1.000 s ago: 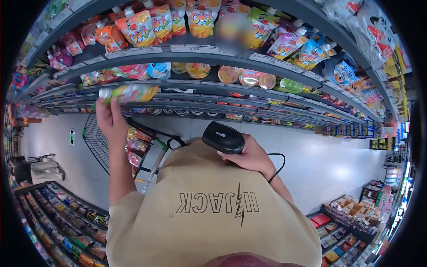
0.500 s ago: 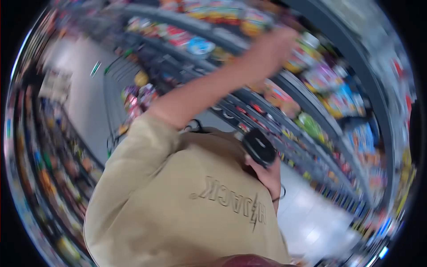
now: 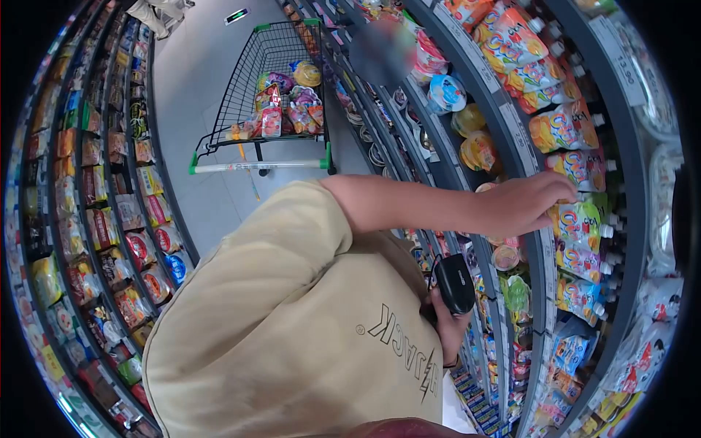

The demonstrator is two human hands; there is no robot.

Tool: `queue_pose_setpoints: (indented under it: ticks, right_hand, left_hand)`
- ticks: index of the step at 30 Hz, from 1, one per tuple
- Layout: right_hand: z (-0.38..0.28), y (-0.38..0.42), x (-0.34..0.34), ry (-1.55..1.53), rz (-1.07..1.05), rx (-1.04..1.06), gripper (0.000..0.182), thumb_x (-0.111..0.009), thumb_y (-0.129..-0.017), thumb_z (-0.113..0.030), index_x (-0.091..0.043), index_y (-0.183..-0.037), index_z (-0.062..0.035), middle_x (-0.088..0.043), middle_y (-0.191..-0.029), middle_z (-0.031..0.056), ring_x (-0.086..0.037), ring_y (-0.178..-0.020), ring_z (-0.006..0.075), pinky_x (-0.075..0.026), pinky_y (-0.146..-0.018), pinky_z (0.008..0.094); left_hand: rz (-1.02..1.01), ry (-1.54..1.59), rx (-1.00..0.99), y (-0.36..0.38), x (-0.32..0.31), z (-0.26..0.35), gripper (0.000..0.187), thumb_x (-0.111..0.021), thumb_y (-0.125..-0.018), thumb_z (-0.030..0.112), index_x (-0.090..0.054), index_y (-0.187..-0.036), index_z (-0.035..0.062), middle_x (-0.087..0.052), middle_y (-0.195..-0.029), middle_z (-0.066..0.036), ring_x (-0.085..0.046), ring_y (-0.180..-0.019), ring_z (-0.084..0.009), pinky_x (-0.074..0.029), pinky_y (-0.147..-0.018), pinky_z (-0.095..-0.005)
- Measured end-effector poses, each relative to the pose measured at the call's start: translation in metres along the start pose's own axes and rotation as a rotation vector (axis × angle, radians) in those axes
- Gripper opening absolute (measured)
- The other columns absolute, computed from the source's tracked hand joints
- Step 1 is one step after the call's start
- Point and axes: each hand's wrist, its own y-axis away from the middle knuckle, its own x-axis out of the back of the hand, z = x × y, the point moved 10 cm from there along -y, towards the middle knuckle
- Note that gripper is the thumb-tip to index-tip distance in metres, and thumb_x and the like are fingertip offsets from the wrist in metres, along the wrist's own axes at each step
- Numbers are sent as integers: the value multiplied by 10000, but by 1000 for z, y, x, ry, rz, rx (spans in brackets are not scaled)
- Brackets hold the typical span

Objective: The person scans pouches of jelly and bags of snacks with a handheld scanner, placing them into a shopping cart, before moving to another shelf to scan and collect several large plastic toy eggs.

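My left hand [image 3: 537, 203] reaches across to the shelf on the right, its fingers partly bent and apart at the fronts of drink pouches. Under the fingertips is a green-topped pouch [image 3: 573, 219], and just above it stands a pink-orange pouch [image 3: 577, 168]. My right hand [image 3: 447, 321] is near my chest, a dark band at its wrist, shut on a black rounded case [image 3: 454, 283] with small pale lettering. More orange spouted pouches [image 3: 511, 40] fill the same shelf.
A wire shopping cart [image 3: 270, 51] with green corners stands in the aisle, holding several colourful packages [image 3: 303, 109]. Long shelves of packaged snacks [image 3: 95, 190] line the left side. At the far end a person's legs [image 3: 150, 16] show. Cups [image 3: 447, 93] sit on the lower right shelf.
My left hand has moved from the upper shelf area down and right to the pouches. The case in my right hand has shifted slightly right and down in view. The cart now shows more fully.
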Motion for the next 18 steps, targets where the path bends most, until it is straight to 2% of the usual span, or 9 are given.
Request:
queue_pose_setpoints:
  ticks: [3, 7, 11, 15, 18]
  right_hand:
    - [-8, -6, -15, 39, 1, 18, 336, -826, -954, -41, -679, -1254, -2, -746, -886, 44, -704, -762, 128, -556, -708, 287]
    - [-15, -12, -38, 60, -6, -4, 306, -821, -952, -34, -691, -1228, -6, -744, -872, 45, -708, -764, 127, -555, -700, 287]
    - [-21, -20, -60, 51, 20, -35, 278, -816, -949, -22, -699, -1200, -9, -740, -847, 47, -711, -740, 133, -556, -683, 292]
    - [-28, -29, -89, 53, 19, -28, 210, -770, -1000, -51, -691, -1191, -19, -716, -826, 50, -680, -668, 137, -531, -600, 286]
    - [-31, -30, -107, 49, 78, -83, 215, -763, -998, -38, -690, -1200, -20, -714, -836, 53, -677, -679, 135, -526, -601, 286]
  left_hand:
    - [4, 4, -18, 30, 36, -2, 464, -770, -942, 52, -544, -1347, 68, -612, -1386, -148, -625, -1282, -354, -574, -998, -448]
    - [-12, -116, 96, 93, 102, -45, 382, -714, -958, 19, -587, -1316, 63, -660, -1309, -151, -640, -1237, -369, -526, -1072, -464]
    - [115, -285, 370, 173, 202, -106, 385, -685, -942, -58, -603, -1299, 59, -655, -1206, -123, -682, -1084, -246, -584, -886, -354]
    - [296, -384, 663, 253, 311, -163, 406, -645, -914, -84, -577, -1293, 45, -638, -1147, -112, -676, -997, -208, -568, -764, -309]
    - [321, -592, 827, 328, 390, -218, 398, -654, -897, -75, -564, -1272, 28, -645, -1145, -157, -681, -1004, -306, -571, -833, -400]
